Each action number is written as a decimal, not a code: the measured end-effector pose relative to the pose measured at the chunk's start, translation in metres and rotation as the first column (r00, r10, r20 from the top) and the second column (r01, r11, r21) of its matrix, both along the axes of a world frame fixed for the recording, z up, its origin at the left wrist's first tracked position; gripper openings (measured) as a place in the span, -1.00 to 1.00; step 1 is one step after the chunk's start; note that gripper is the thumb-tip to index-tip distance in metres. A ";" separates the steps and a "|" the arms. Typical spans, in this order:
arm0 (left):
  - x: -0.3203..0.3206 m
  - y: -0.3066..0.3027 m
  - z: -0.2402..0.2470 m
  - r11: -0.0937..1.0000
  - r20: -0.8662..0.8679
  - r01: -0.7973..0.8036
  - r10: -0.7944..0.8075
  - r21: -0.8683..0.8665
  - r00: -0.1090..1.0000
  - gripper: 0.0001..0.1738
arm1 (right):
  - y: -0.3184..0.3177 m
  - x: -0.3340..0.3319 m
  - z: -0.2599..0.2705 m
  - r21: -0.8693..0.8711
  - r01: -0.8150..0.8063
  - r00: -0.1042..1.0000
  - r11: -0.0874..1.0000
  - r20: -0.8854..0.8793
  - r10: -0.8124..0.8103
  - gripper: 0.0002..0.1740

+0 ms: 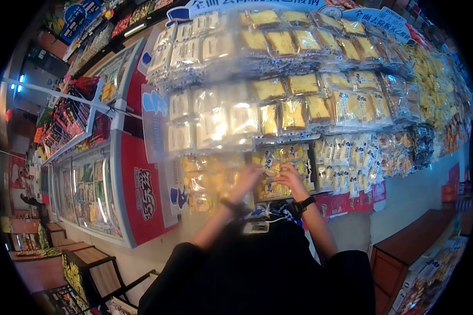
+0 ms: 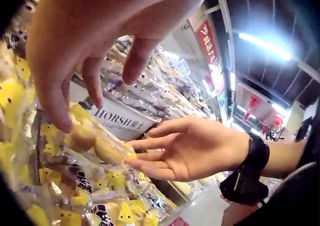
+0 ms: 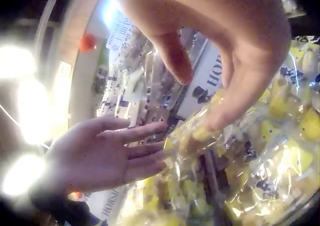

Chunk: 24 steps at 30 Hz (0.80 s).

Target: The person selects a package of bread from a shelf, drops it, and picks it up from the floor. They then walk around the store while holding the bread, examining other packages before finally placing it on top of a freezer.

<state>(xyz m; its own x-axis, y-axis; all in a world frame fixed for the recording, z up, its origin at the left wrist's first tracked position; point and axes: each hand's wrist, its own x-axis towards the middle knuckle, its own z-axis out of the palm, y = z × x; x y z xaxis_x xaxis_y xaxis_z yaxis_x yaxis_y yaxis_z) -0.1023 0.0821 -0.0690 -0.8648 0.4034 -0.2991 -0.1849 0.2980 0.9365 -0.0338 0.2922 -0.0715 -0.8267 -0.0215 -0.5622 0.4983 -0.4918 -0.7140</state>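
**Two hands on a bag of yellow snacks**

The snack bag [image 2: 97,143] is clear and shiny, with round yellow pieces inside. It is long and thin. It lies sideways between the two hands, with one end at each hand. It sits just above a pile of yellow packets [image 3: 280,161].

The left hand [image 3: 95,156] is flat with straight fingers. Its fingertips touch one end of the bag. The right hand [image 2: 195,148] is flat too, and its fingertips touch the other end. It has a black band [image 2: 257,153] on the wrist.

Behind the bag is a white sign [image 2: 120,118] with dark letters. Higher up hang rows of packets [image 1: 299,84].
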 end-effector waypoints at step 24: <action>0.122 -0.132 0.028 0.873 -0.133 -0.470 0.455 -0.129 0.881 -0.65 | -0.110 0.031 0.014 0.478 -0.475 0.674 0.739 -0.343 0.655 -0.50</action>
